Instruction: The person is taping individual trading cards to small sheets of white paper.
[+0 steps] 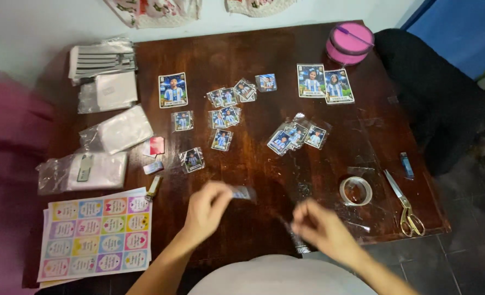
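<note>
My left hand (207, 209) pinches a small clear-wrapped photo card (243, 192) just above the dark wooden table (357, 136). To its right, my right hand (318, 225) is blurred, fingers closed on a thin clear strip, probably tape, near the table's front edge. Several small wrapped photo cards (223, 117) of a child in a blue-and-white striped shirt lie spread over the middle of the table. Larger prints of the same kind lie at the back: one on the left (173, 90), two side by side on the right (325, 83).
A clear tape roll (355, 190), gold-handled scissors (404, 205) and a small blue object (407, 165) lie at the right. A pink round box (349, 42) stands at the back. Plastic sleeve packs (118, 130) and a colourful sticker sheet (95, 235) fill the left side.
</note>
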